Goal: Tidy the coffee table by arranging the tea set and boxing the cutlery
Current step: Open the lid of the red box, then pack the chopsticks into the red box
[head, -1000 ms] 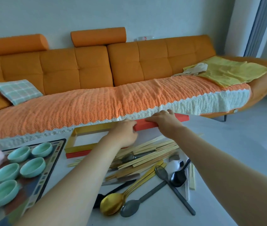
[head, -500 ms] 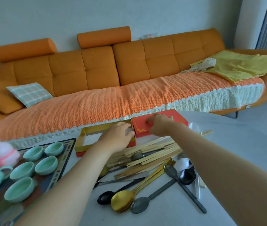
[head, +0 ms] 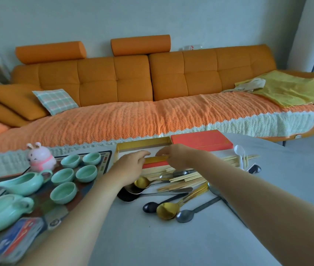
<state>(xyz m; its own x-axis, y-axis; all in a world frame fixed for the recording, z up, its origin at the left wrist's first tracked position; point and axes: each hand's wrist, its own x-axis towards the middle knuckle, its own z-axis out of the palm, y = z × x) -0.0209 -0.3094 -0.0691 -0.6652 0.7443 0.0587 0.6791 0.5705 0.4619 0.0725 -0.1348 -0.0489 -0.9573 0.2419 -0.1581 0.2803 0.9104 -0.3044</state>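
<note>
**Both hands on the near wall of the open box**

The left hand (head: 131, 165) and right hand (head: 177, 157) meet side by side at the near wall of the open box (head: 142, 145). Each has its fingers curled over that gold and red edge, gripping it. The box lies flat on the bench (head: 152, 242), its gold lining showing beyond the fingertips. The red lid (head: 200, 141) lies flat just beyond the right hand, touching the box's right end.

The cutlery is unboxed. Chopsticks (head: 186, 178) lie in a loose heap just under and behind the right wrist, mixed with dark and silver spoons. A gold spoon (head: 166, 210) lies between the two forearms. A white plastic spoon (head: 239, 150) lies out to the right of the right hand.

Left of the left forearm, five green tea cups (head: 86, 173) stand on a patterned mat (head: 56, 206). A green pitcher (head: 24, 182) and teapot (head: 0, 212) sit farther left. A pink rabbit toy (head: 40, 157) stands beyond the pitcher.
</note>
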